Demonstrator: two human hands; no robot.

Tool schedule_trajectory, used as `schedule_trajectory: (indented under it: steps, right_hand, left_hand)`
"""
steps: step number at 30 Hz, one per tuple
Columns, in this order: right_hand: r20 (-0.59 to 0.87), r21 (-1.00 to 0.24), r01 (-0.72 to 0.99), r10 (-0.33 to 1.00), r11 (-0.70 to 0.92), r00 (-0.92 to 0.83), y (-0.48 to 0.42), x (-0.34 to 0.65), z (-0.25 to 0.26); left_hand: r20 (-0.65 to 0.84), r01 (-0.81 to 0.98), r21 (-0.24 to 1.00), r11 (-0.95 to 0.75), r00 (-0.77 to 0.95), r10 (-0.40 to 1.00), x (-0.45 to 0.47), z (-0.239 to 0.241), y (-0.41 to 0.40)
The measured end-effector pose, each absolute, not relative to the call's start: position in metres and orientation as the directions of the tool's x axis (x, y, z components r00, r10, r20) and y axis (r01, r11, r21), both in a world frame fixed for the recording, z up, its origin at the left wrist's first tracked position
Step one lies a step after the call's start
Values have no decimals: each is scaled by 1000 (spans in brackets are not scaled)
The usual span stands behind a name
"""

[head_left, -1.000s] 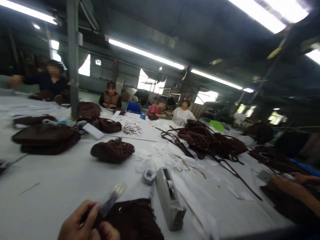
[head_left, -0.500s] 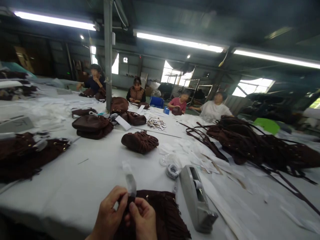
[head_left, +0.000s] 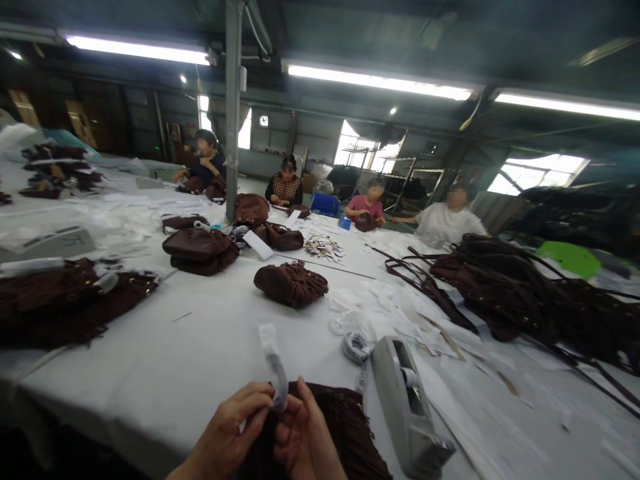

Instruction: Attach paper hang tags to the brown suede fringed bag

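Observation:
Both my hands are at the bottom edge of the head view, close together over a dark brown fringed bag that lies on the white table. My left hand pinches the lower end of a white paper strip that stands up between the hands. My right hand is closed against the same strip and the bag's top edge. A grey tape dispenser sits just right of the bag.
More brown fringed bags lie around: one in the middle, a stack at left, a strappy pile at right. Paper scraps litter the table. Several people sit along the far side. A grey post rises from the table.
The view swung left and steadied. My right hand came in beside the left, and the white strip went from tilted right to standing upright between both hands.

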State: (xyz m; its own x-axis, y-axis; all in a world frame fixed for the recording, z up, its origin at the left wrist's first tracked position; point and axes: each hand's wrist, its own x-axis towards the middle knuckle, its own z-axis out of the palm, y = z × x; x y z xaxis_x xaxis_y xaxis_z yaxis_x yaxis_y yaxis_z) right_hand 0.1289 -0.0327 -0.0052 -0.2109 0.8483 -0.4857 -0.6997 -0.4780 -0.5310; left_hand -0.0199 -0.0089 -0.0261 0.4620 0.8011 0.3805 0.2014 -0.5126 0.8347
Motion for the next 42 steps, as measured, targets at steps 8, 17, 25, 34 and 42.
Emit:
schedule_trajectory:
  steps: [8,17,25,34,42]
  right_hand:
    - [-254,-872,-471,946,-133,203,-3,148,21]
    - [-82,-961,-277,944,11,321,10,152,19]
    - [51,-995,-64,951,74,306,47,161,50]
    - [71,-996,67,985,61,159,86,158,50]
    - [117,-989,102,991,111,59,71,145,59]
  left_hand:
    - [243,199,936,-292,238,940,-34,-5,23]
    - [304,231,888,-397,352,885,-21,-56,27]
    - [149,3,984,-178,536,831,-22,-16,50]
    - [34,-103,994,30,568,823,-23,-31,65]
    - [117,-92,992,-83,487,865,-20,-31,56]
